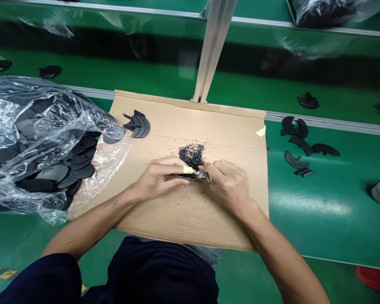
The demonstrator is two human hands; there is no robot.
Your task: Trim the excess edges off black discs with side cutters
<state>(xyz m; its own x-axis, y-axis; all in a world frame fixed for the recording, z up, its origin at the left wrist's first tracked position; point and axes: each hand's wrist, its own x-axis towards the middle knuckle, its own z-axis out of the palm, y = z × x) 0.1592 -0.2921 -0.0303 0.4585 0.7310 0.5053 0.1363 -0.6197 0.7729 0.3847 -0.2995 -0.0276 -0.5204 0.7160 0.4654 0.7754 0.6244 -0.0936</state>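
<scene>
My left hand (161, 175) pinches a thin black plastic part (191, 175), with pale tape wrapped round one fingertip. Closed round a small pair of metal cutting pliers (203, 174), my right hand (229, 181) brings the tool's jaws against the part's right end. Most of the part is hidden by my fingers. Just beyond both hands, a heap of tiny black clippings (192, 154) lies on a cardboard sheet (177, 215), with loose bits scattered round it.
To the left, a clear plastic bag (50, 122) spills many black oval pieces (79, 166) toward the cardboard. A small stack of curved black parts (140, 124) lies at its upper left. More curved parts (299, 145) rest on the green table at right. A metal post (213, 50) rises behind.
</scene>
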